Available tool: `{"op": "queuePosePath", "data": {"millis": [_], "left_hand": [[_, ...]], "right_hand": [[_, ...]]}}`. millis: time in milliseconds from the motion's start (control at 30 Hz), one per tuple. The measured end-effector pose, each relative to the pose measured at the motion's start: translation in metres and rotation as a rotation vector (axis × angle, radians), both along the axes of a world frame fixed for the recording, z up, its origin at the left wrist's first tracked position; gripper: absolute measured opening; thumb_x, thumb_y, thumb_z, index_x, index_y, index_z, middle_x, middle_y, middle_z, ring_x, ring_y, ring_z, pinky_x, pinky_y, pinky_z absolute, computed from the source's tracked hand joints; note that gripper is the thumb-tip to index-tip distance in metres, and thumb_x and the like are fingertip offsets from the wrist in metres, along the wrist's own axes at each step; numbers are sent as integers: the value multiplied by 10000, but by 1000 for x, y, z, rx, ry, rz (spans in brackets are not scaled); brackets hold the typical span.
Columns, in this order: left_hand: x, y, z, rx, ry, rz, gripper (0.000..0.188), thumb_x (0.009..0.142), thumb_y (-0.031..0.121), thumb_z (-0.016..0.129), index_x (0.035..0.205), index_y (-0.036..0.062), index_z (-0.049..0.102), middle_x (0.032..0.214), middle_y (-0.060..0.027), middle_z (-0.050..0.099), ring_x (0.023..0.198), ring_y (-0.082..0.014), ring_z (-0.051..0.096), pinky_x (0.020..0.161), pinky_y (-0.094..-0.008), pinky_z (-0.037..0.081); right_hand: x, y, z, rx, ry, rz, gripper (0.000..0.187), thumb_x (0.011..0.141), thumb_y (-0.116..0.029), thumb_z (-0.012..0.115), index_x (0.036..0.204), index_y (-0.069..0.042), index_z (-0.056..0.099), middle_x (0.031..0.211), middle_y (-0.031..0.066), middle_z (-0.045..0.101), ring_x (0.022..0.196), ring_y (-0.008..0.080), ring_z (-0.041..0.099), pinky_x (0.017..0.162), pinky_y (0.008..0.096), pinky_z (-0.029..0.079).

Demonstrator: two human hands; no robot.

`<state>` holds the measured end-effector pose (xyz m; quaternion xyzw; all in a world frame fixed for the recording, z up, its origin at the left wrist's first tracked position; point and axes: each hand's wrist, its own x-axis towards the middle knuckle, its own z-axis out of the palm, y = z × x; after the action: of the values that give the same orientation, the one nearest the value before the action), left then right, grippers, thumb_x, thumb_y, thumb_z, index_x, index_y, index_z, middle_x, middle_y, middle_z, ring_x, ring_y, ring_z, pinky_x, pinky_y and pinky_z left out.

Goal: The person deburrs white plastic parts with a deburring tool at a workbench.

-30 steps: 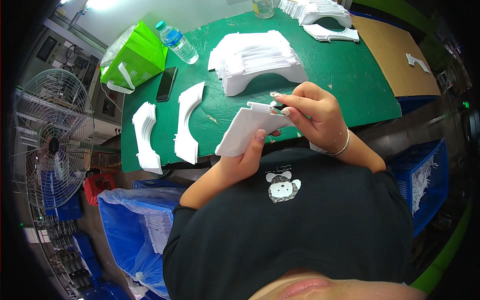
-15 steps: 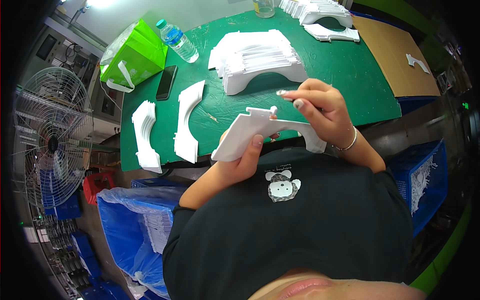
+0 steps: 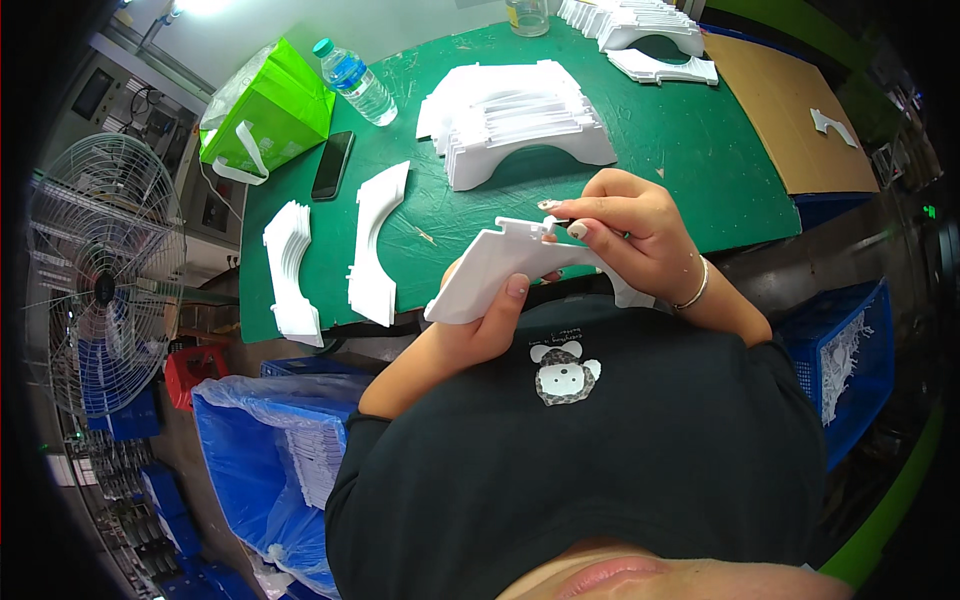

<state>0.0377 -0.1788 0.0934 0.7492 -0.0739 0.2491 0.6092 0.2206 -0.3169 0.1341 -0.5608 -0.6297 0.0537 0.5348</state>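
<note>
My left hand (image 3: 487, 328) grips a white arched plastic part (image 3: 482, 272), thumb on its broad face and the other fingers mostly hidden behind. The part is tilted above the table's near edge, close to my chest. At its upper corner, by a small knob, my right hand (image 3: 642, 232) is closed in a pinch. Something small and dark shows between the right fingertips, too little of it visible to name. Just beyond both hands stands a stack of similar white arched parts (image 3: 530, 125). Two smaller piles of curved white parts, one outer (image 3: 290, 270) and one inner (image 3: 375, 245), lie to the left.
On the green table (image 3: 700, 150) are a phone (image 3: 333, 165), a water bottle (image 3: 358, 85), a green bag (image 3: 270, 110) and a glass (image 3: 527, 15). More white parts (image 3: 650, 30) and cardboard (image 3: 790, 110) lie far right. Blue crates (image 3: 845, 350) (image 3: 235, 460) flank me; a fan (image 3: 105, 280) stands left.
My right hand has moved slightly left and down, bringing its pinched fingertips to the knob at the part's upper corner. The left hand and the part have hardly shifted.
</note>
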Motion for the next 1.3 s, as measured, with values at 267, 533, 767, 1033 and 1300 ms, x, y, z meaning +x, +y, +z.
{"op": "queuePosePath", "data": {"millis": [267,533,767,1033,1300], "left_hand": [[3,1,11,160,-81,-5,299,952,101,473,1184,-25,613,1011,-153,681,882,-290,665,796,-344,515],[1,2,4,134,-113,71,297,966,137,468,1147,-16,647,936,-125,690,788,-260,653,692,-332,497],[2,2,2,99,-102,57,302,963,144,471,1155,-19,639,950,-136,689,790,-261,653,694,-339,499],[7,14,6,375,-254,-168,358,967,221,475,1153,-62,588,1027,-204,686,903,-317,677,843,-361,522],[-2,11,-5,-10,-169,56,287,967,90,486,1195,-70,550,1065,-187,664,870,-277,682,784,-403,547]], "right_hand": [[7,0,-3,-140,70,29,215,918,-103,606,1068,-1,721,768,60,579,668,119,512,590,256,413],[8,-2,-3,-74,245,251,208,944,-123,593,1056,-11,728,786,72,626,676,123,547,594,267,423],[8,0,-2,-101,233,264,207,939,-120,598,1054,-1,724,788,82,628,686,130,556,598,269,434],[2,5,-4,-358,18,93,190,915,-124,616,1019,-22,739,772,87,615,672,175,568,601,297,446],[30,-7,4,-305,166,31,214,950,-145,579,999,4,725,832,82,655,760,141,587,685,284,465]]}}
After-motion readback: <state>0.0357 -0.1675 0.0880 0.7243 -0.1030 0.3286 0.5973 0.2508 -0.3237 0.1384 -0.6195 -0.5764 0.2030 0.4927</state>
